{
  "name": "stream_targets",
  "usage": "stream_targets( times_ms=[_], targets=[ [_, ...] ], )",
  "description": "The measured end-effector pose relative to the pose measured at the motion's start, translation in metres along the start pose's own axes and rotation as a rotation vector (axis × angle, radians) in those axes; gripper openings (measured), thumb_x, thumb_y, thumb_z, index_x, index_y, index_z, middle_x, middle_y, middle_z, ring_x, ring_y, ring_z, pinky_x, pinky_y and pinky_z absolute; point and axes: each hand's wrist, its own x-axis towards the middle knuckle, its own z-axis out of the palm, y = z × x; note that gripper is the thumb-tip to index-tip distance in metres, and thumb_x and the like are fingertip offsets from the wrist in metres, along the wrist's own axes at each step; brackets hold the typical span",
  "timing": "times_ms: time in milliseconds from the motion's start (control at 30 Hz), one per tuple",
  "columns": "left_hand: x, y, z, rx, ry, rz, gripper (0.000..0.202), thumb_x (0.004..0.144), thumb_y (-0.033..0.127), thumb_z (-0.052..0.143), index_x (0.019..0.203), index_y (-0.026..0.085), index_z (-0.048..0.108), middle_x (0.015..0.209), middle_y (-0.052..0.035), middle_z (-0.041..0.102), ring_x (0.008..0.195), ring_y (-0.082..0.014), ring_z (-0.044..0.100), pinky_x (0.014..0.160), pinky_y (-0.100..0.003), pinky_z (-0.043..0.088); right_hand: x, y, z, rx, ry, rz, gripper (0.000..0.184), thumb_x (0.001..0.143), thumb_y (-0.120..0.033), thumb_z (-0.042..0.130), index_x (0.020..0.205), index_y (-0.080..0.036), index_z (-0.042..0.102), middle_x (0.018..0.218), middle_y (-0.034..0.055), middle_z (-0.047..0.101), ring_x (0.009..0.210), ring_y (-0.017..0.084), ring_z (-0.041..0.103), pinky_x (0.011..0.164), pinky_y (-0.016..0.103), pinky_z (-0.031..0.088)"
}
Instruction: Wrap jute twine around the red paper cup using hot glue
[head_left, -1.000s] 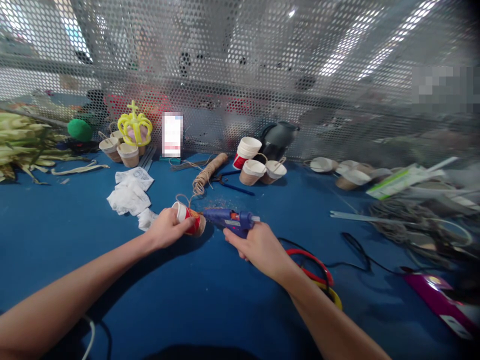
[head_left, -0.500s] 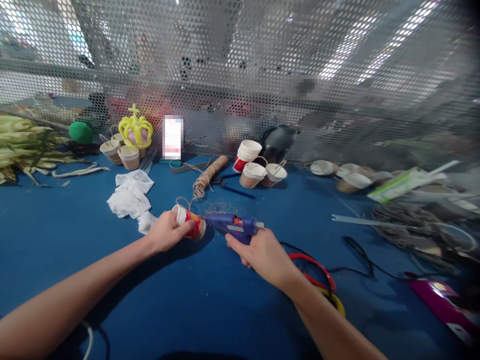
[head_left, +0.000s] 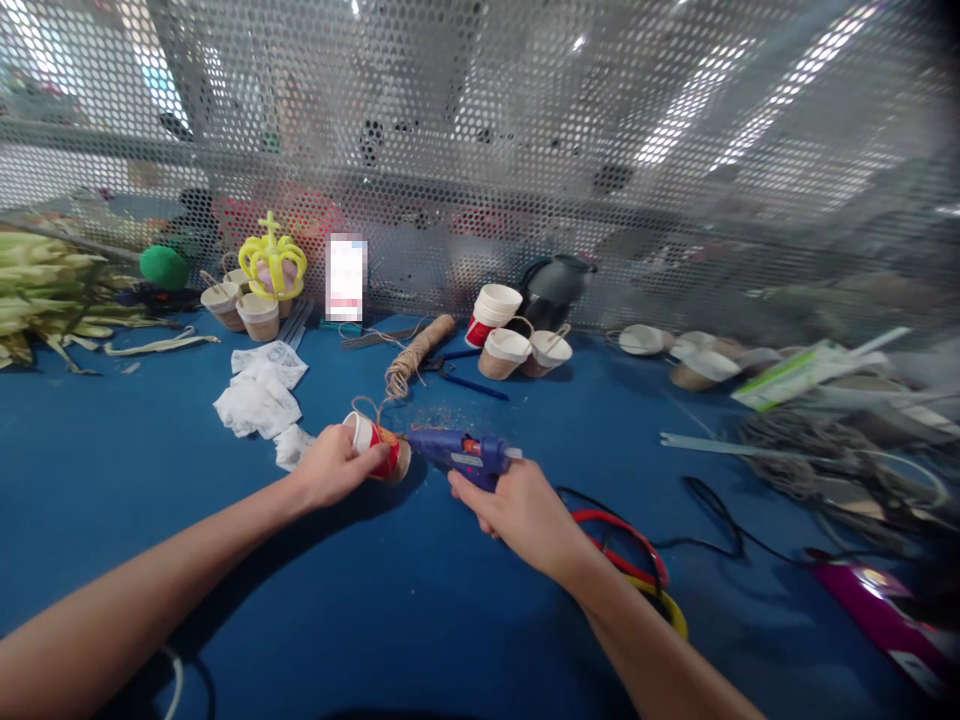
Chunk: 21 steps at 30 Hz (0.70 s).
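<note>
Left hand (head_left: 334,468): grasping a red-and-white paper cup (head_left: 384,452), thumb along its side. Cup lies tilted over the table (head_left: 360,610), mouth toward the upper left, base toward the right hand (head_left: 525,510); a tan band of twine circles the base end.

Right hand: fingers wrapped around the handle of a blue hot glue gun (head_left: 465,455), a clear glue stick protruding at the rear. Nozzle points left at the cup's base end; contact cannot be told at this size. Trigger position hidden by the fingers.

Relative to the cup grip: a loose strand rises from the cup to a spool of twine (head_left: 411,365) just beyond; crumpled white tissues (head_left: 259,398) lie beyond and to the left, near the hand.

Relative to the gun grip: blue-handled pliers (head_left: 476,386) beyond; twine-wrapped cups (head_left: 505,354) farther beyond; black cable (head_left: 716,530) to the right.
</note>
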Motion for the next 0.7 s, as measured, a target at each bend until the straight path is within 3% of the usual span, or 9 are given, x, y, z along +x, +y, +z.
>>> stream_targets(
  times_ms=[167, 433, 700],
  targets=[
    [-0.0009, -0.0004, 0.0002, -0.017, -0.009, 0.008, 0.031, 0.075, 0.038, 0.042, 0.054, 0.015, 0.045, 0.05, 0.0025, 0.04, 0.046, -0.009, 0.033, 0.042, -0.021, 0.025, -0.0003, -0.0006, -0.0006, 0.005, -0.005, 0.006, 0.024, 0.074, -0.031, 0.046, 0.062, -0.014, 0.058, 0.038, -0.0012, 0.051, 0.034, 0.011, 0.05, 0.037, 0.02, 0.04],
    [-0.0022, 0.0027, -0.001, -0.014, -0.018, 0.01, 0.032, 0.074, 0.038, 0.042, 0.05, 0.017, 0.041, 0.047, 0.0033, 0.036, 0.045, -0.0088, 0.032, 0.042, -0.021, 0.024, -0.0036, -0.0013, -0.0008, -0.033, 0.019, -0.022, 0.028, 0.074, -0.03, 0.048, 0.048, -0.018, 0.049, 0.034, -0.0018, 0.049, 0.033, 0.011, 0.049, 0.038, 0.02, 0.041],
    [-0.0021, 0.0051, -0.002, 0.003, -0.014, -0.007, 0.032, 0.073, 0.038, 0.042, 0.05, 0.017, 0.038, 0.048, 0.0032, 0.036, 0.045, -0.0082, 0.031, 0.041, -0.021, 0.023, -0.0033, -0.0019, -0.001, -0.048, 0.024, -0.028, 0.028, 0.073, -0.03, 0.048, 0.047, -0.019, 0.047, 0.034, -0.0026, 0.049, 0.033, 0.011, 0.049, 0.039, 0.021, 0.041]
  ],
)
